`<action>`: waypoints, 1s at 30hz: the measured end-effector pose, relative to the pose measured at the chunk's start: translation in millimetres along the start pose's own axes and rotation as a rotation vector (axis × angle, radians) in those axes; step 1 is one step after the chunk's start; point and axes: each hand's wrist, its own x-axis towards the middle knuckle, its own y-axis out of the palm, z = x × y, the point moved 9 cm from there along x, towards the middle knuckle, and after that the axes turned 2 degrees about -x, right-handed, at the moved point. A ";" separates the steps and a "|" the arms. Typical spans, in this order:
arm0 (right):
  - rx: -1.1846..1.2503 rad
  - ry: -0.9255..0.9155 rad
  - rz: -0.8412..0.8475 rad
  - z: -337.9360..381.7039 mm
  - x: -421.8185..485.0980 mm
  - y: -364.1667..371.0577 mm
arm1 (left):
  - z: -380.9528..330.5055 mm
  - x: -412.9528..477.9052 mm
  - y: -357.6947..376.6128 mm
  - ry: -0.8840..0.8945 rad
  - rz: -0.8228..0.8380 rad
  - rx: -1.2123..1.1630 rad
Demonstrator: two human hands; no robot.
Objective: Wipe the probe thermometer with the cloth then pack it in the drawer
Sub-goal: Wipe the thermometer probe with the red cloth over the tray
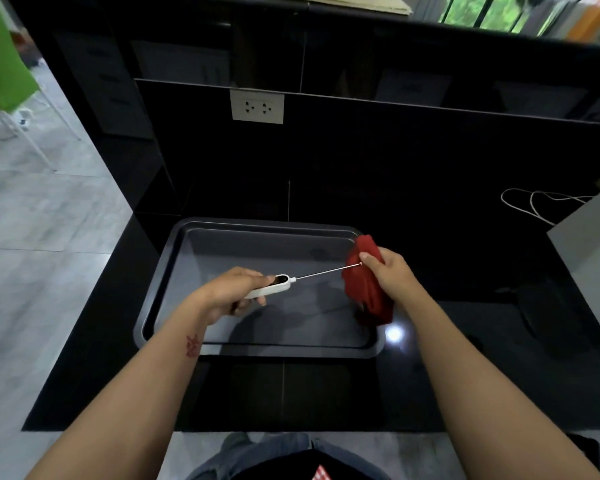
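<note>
**Probe tip at the cloth, both hands engaged above the tray**

While the person stands at the near edge of the black tabletop [326, 393], both forearms reach forward over a dark baking tray [201, 237] that lies flat on it. The left hand [229, 294] is clenched around the white handle of the probe thermometer [274, 285], its fingers [257, 301] wrapped under the body and the thumb resting near the dark display end. The thin metal probe runs from the handle up and to the right, raised clear of the tray floor.

The right hand [387, 271] grips a bunched red cloth [368, 292], thumb on its front face, the loose part hanging down over the tray's right rim. The probe's tip meets the cloth just beside that thumb; whether the thumb presses on the tip cannot be told.

The tray's four raised rims are visible except where the cloth and arms cross them. Its floor is bare beneath the hands. Left of the tray, a narrow strip of tabletop ends at an edge dropping to the grey tiled floor [32, 237]. Behind the tray stands a black wall with a white socket plate [257, 106]. To the right, well apart from the cloth, sits a white box [589, 258] with a white cable [534, 202] looped behind it. No drawer can be made out.
</note>
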 end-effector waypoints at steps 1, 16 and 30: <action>0.017 0.015 0.046 -1.6 -0.8 1.6 | 3.7 0.0 0.9 -0.025 0.028 -0.016; 0.604 0.093 -0.174 15.9 -0.5 2.7 | 1.9 -3.0 53.1 -0.050 0.302 -0.040; 0.594 0.183 -0.013 12.6 -16.1 35.8 | -20.0 -3.5 65.5 -0.005 0.272 -0.009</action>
